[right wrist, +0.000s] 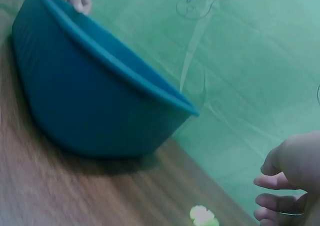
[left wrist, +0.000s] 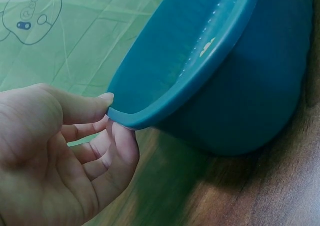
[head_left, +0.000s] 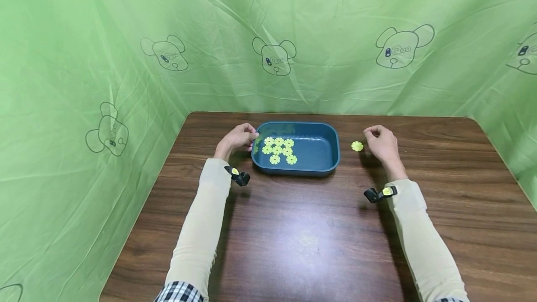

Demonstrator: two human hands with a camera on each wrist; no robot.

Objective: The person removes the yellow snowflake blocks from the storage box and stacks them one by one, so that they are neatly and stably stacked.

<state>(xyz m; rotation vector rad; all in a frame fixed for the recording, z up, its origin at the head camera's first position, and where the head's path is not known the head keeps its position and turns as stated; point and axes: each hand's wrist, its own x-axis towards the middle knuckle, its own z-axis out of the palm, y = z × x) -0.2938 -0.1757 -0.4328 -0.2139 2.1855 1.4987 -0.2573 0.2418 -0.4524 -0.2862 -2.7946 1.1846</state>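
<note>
A dark blue rectangular basin (head_left: 295,170) stands on the table. At its left end my left hand (head_left: 239,137) pinches the rim, the thumb inside and a bent finger beneath the lip in the left wrist view. Several yellow-green flower-shaped pieces (head_left: 278,141) lie on the left part of the basin's floor. One more flower-shaped piece (head_left: 357,146) is on the table, between the basin and my right hand (head_left: 382,144). That hand hovers just right of the piece with loosely bent fingers and nothing visible in its grasp; the piece (right wrist: 203,216) appears apart from it.
The brown wood-grain table (head_left: 293,227) extends in front of the basin and to both sides. Green cloth (head_left: 327,83) printed with bear heads hangs behind the table and along its left side. Each wrist carries a small black camera on a strap.
</note>
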